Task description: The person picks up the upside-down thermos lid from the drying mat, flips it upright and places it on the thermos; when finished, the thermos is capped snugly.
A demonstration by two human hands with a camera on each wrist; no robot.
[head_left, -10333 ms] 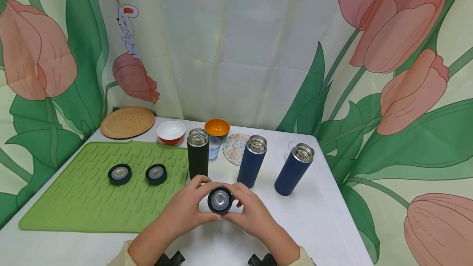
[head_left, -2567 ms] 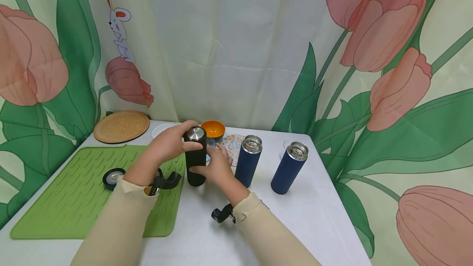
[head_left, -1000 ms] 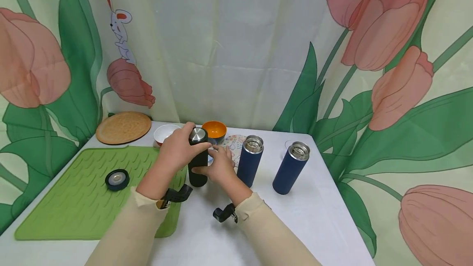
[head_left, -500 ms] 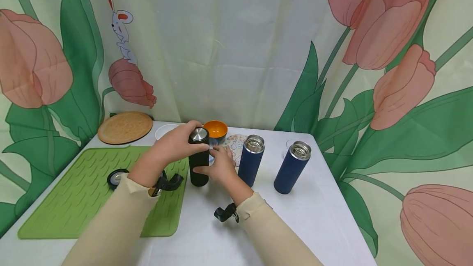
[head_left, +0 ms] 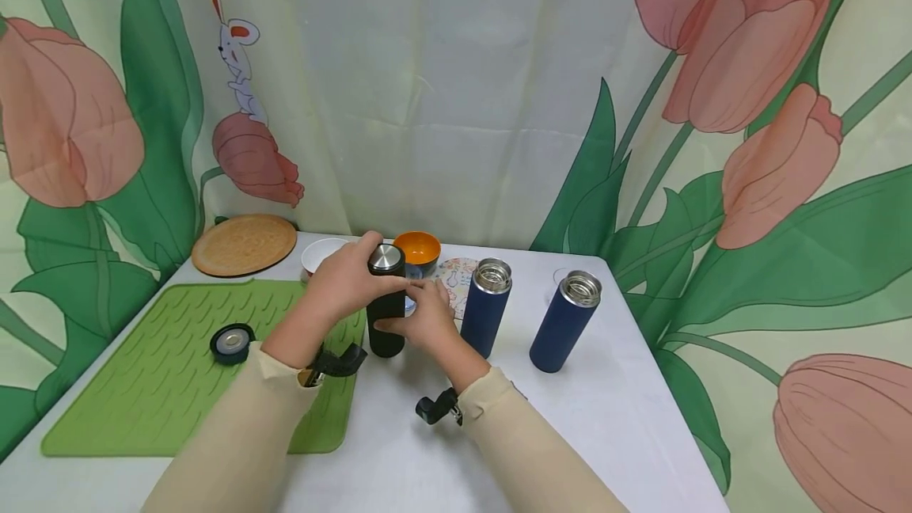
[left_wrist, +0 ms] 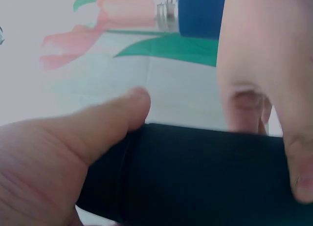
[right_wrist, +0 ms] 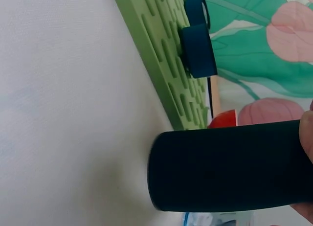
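A black vacuum flask (head_left: 385, 307) stands upright on the white table in the head view, its steel-topped lid (head_left: 386, 257) seated on the mouth. My left hand (head_left: 347, 279) grips that lid from the left, thumb across the near side. Lower down, my right hand (head_left: 427, 319) holds the flask's body between thumb and fingers. Two blue flasks (head_left: 484, 311), uncovered with steel rims, stand to the right. A black lid (head_left: 232, 343) lies underside up on the green mat (head_left: 157, 418). Behind my left forearm another lid (right_wrist: 198, 50) is hidden from the head view, but the right wrist view shows it.
Behind the black flask are an orange bowl (head_left: 417, 247), a white bowl (head_left: 319, 254) partly covered by my left hand, a clear cup and a floral round mat (head_left: 456, 275). A round wooden-looking board (head_left: 245, 246) lies at the back left. A printed curtain hangs behind the table.
The lid both hands held ten seconds ago is now on the black flask. Over the last second my left hand and wrist swing left, then back right around the lid; my right hand stays put.
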